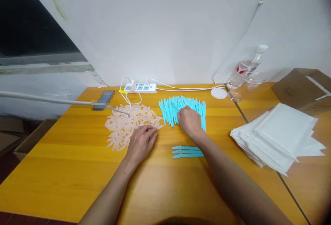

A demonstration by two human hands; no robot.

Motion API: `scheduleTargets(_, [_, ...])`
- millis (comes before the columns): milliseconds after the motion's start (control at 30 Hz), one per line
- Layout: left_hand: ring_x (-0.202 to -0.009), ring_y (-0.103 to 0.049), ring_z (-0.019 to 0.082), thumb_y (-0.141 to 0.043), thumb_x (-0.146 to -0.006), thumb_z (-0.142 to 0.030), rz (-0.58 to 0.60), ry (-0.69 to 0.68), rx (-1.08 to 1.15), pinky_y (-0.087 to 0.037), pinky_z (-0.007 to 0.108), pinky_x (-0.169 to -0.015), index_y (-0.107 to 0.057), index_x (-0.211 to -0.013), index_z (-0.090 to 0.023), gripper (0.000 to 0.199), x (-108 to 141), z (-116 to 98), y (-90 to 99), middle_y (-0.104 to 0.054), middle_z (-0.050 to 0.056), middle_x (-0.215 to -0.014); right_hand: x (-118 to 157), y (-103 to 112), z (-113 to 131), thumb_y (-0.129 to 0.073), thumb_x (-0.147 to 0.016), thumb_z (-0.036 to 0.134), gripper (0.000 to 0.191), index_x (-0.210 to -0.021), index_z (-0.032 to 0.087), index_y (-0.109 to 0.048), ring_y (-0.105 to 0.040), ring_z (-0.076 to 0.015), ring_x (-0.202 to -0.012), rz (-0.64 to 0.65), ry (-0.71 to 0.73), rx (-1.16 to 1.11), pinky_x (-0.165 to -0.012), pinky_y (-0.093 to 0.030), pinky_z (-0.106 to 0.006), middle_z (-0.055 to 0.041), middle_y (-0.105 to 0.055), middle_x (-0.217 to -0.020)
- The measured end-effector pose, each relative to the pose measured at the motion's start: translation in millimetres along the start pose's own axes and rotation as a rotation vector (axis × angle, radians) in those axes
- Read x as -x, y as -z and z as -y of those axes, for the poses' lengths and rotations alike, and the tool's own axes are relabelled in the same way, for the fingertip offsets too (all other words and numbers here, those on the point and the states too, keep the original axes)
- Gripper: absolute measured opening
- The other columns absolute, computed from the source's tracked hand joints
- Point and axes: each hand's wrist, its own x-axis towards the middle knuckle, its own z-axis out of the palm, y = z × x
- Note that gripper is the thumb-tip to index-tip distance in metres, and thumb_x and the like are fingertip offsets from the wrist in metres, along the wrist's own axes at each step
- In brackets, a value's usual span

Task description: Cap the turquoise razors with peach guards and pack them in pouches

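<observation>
Many small pale pink pointed pieces [124, 123] lie in a loose pile on the wooden table. At the pile's right edge my left hand [142, 140] pinches one pink piece [159, 127] between thumb and fingers. Right of that pile, many blue sticks [169, 113] are heaped side by side. My right hand [190, 119] is over this heap, its fingers closed on a blue stick [175, 106] that slants up to the left. Nearer me, three separate blue sticks [184, 152] lie sideways in a column, their right ends partly behind my right forearm.
Behind the piles sits a white power strip [146, 88] with cables. A white lid [219, 93], a clear bottle [245, 68], a cardboard box [300, 87] and stacked white bags [276, 135] are on the right. A cable crosses the left side near a blurred device [103, 100].
</observation>
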Motion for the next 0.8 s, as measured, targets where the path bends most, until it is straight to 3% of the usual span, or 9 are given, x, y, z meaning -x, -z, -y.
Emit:
scheduleTargets(133, [-0.095,-0.062,0.024,-0.058,-0.096,-0.027,0.099,-0.039,-0.157,-0.049,0.038,-0.085,-0.076,-0.101,-0.023,0.019,-24,1,-6.3,-0.069,0.008,-0.103,21,13,-17,-0.044,-0.101,0.034,0.034,-0.098,0.019,-0.075,-0.066,-0.0230,-0.090,-0.053,-0.027,-0.208,-0.073,-0.044,-0.030,-0.0105,-0.072,-0.102])
scheduleTargets(300, [-0.092,-0.063,0.023,-0.050,-0.100,-0.025,0.219,-0.024,-0.231,-0.048,0.035,-0.083,-0.074,-0.094,-0.020,0.025,-35,-15,-7.6,-0.070,0.009,-0.095,66,14,-59,-0.049,-0.096,0.049,0.034,-0.088,0.020,-0.064,-0.051,-0.0131,-0.058,0.251,-0.048,-0.933,-0.056,-0.037,-0.024,0.0022,-0.059,-0.068])
scheduleTargets(400, [-0.091,-0.065,0.024,-0.046,-0.100,-0.022,0.303,-0.018,-0.298,-0.048,0.034,-0.079,-0.071,-0.097,-0.019,0.025,-35,-25,-3.0,-0.070,0.011,-0.094,83,9,-75,-0.050,-0.095,0.054,0.037,-0.086,0.020,-0.060,-0.040,-0.0109,-0.058,0.312,-0.036,-1.017,-0.054,-0.031,-0.023,0.0048,-0.049,-0.067])
scheduleTargets(567, [-0.087,-0.066,0.024,-0.049,-0.092,-0.015,0.383,0.004,-0.331,-0.047,0.033,-0.073,-0.069,-0.102,-0.019,0.023,-32,-34,3.7,-0.069,0.010,-0.094,84,-4,-82,-0.049,-0.095,0.054,0.040,-0.092,0.017,-0.066,-0.044,-0.0128,-0.066,0.295,-0.013,-0.966,-0.060,-0.034,-0.025,0.0026,-0.055,-0.074])
scheduleTargets(667, [-0.083,-0.066,0.021,-0.049,-0.091,-0.016,0.370,0.057,-0.117,-0.047,0.031,-0.074,-0.070,-0.099,-0.020,0.024,-26,-29,5.8,-0.071,0.008,-0.090,84,-9,-81,-0.050,-0.096,0.052,0.040,-0.094,0.018,-0.069,-0.053,-0.0164,-0.077,0.285,0.040,-0.951,-0.070,-0.040,-0.027,-0.0003,-0.063,-0.083])
scheduleTargets(800, [-0.075,-0.066,0.017,-0.058,-0.090,-0.030,0.264,0.309,0.462,-0.049,0.026,-0.069,-0.069,-0.090,-0.018,0.016,-14,-21,5.2,-0.073,0.004,-0.083,87,-11,-81,-0.048,-0.098,0.051,0.039,-0.094,0.019,-0.070,-0.058,-0.0196,-0.088,0.294,0.126,-0.978,-0.077,-0.044,-0.028,-0.0020,-0.067,-0.093])
